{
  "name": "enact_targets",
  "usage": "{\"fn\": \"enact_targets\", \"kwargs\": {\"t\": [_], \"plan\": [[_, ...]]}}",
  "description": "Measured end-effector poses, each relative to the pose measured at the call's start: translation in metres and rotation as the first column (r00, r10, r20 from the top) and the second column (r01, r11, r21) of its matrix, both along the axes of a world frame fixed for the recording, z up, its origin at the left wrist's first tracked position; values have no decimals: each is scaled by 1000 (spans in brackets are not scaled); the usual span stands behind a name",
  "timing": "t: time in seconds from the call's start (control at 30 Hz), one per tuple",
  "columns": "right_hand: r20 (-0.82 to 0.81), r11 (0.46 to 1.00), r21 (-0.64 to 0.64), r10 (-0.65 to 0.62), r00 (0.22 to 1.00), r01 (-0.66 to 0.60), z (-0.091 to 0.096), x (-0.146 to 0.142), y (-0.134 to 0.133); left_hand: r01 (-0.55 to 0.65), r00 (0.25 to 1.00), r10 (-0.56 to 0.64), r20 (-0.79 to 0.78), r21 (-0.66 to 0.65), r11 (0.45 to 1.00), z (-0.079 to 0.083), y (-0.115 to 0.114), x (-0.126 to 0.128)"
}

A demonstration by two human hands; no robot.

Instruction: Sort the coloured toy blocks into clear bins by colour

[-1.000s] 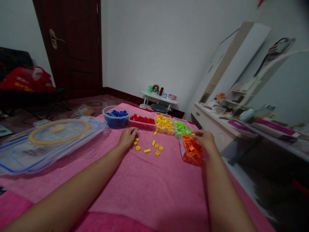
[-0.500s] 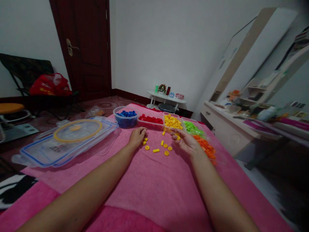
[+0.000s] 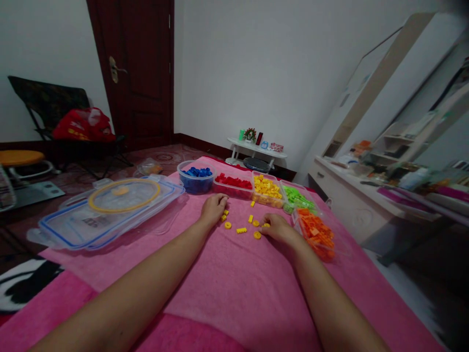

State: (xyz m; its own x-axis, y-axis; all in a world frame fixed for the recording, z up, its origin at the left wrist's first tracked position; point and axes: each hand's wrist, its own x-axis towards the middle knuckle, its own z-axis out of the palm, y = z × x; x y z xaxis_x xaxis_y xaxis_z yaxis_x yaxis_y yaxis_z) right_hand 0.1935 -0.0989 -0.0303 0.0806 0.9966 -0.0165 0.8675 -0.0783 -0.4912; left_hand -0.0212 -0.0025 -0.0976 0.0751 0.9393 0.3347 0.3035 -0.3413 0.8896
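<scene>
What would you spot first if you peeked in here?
The bright tubs lined across the far side of the pink cloth: blue bricks, red bricks, yellow bricks, green bricks and orange bricks, left to right. Next, the loose yellow pieces lying on the cloth between the left hand and the right hand, with the clear lids stacked at the left.

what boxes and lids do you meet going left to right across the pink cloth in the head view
stack of clear lids → blue tub → red tray → yellow tray → green tray → orange tray
</scene>
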Motion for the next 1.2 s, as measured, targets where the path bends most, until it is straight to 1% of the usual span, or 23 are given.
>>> {"fn": "enact_targets", "kwargs": {"t": [0.07,0.17,0.23,0.27,0.33,0.37,0.4,0.47,0.6,0.67,0.73,0.8,0.93,1.0,1.07,1.13,1.2], "plan": [[42,999,-44,20,999,-18,14,3,6,-22,999,23,-46,18,1000,2,-1,0],[116,999,-47,1,993,5,46,11,30,-36,996,38,-76,30,999,6,-3,0],[169,998,27,-56,984,53,69,18,51,-31,998,32,-62,16,999,6,-4,-1],[192,992,95,-97,977,79,78,21,61,-27,998,27,-53,4,1000,5,-4,-1],[227,966,235,-161,960,106,89,24,76,-15,999,15,-43,-9,1000,4,-3,0],[241,951,290,-179,954,105,90,23,81,-11,999,11,-43,-8,1000,3,-2,0],[254,941,326,-180,950,91,88,20,84,-9,999,9,-45,-4,1000,2,-2,0],[279,942,334,-130,951,31,73,10,84,-12,998,13,-55,18,1000,1,-2,0],[307,964,227,68,949,-142,23,-15,74,-47,995,52,-88,66,997,4,-2,0],[315,963,204,107,943,-177,3,-24,71,-50,994,57,-96,75,996,5,-3,-1],[317,963,207,99,943,-171,-8,-27,69,-42,994,49,-97,67,997,5,-3,-1],[308,963,222,77,948,-150,-9,-26,68,-39,994,44,-96,54,998,5,-3,-1],[268,958,261,46,962,-119,3,-20,59,-42,994,47,-100,50,998,5,-3,0],[254,960,258,38,966,-105,7,-20,50,-38,994,43,-101,52,998,6,-3,0],[249,970,220,51,967,-108,6,-21,41,-36,995,41,-94,51,998,6,-3,0],[245,978,164,85,966,-128,0,-25,35,-27,997,30,-68,45,999,4,-3,0],[240,981,121,117,964,-149,-6,-29,31,-1,1000,1,7,16,1000,2,-2,0]]}}
